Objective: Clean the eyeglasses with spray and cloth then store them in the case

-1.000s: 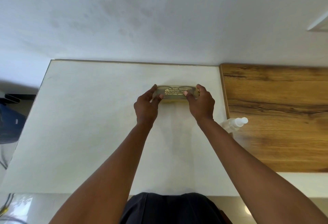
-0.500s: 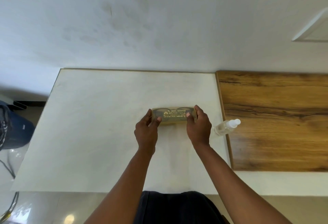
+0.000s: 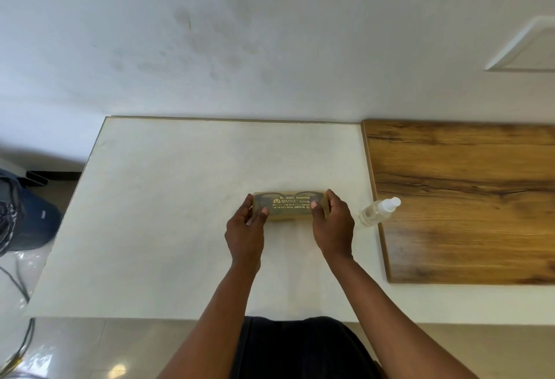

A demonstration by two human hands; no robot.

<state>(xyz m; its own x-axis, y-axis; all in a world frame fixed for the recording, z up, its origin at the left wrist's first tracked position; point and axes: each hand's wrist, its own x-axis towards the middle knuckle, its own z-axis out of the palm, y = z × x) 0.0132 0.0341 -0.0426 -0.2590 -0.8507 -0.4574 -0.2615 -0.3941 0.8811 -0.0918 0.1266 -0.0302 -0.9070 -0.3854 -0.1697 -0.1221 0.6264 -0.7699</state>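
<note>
Tan case: translucent tan rectangular eyeglasses case [image 3: 290, 205], gold lettering, dark glasses inside, on white counter [image 3: 168, 213].
Left grip [image 3: 244, 233]: clasps case's left end.
Right grip [image 3: 333, 225]: clasps its right end.
Bottle: clear plastic spray bottle [image 3: 377, 212] lying nearby.

A pale, off-white counter [image 3: 168, 204] runs back to a white wall [image 3: 270, 33] marked with faint grey smudges. Along the counter's right side lies a brown wood-grain panel [image 3: 468, 198], its far edge against the wall. Glossy light floor tiles [image 3: 90, 354] show below the counter's near edge, catching bright reflections. At the far left stands a dark blue bin [image 3: 33, 222], with cables [image 3: 21, 288] trailing across the floor.
</note>
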